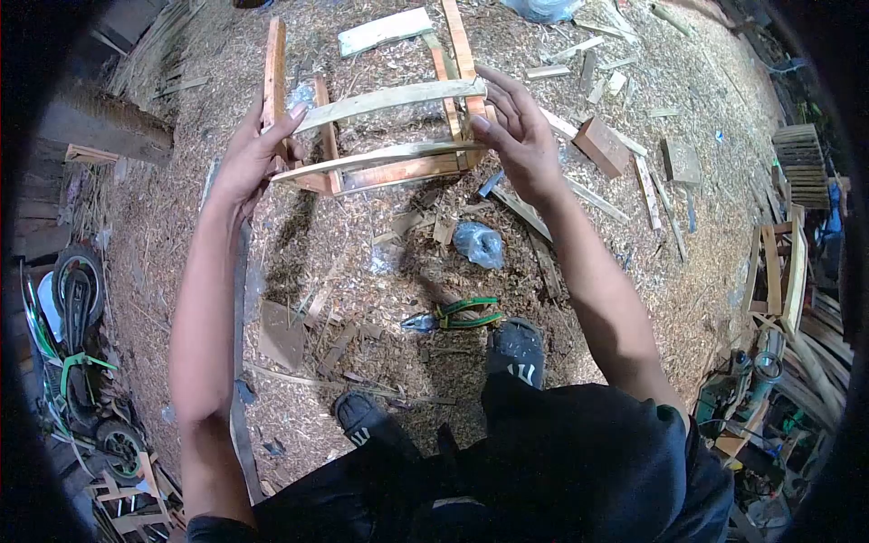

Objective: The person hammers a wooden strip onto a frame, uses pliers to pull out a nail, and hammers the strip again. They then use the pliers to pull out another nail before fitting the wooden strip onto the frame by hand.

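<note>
Between my hands is a small wooden frame [389,98] of upright posts, curved cross slats and lower rails, like the frame of a little chair. My left hand [253,156] grips its left post, with the thumb at the end of the upper slat. On the other side, my right hand [518,136] is closed round the right post where the slats meet it; some fingers are hidden behind the wood. Below the frame, pliers [462,314] with green and black handles lie near my feet. A clear plastic bag [478,244] sits just above them.
Wood shavings and offcuts cover the ground. A wooden block [600,147] lies to the right, and a pale board [385,33] beyond the frame. A small motorbike [77,308] stands at far left. Another wooden frame [780,271] and stacked strips are at right.
</note>
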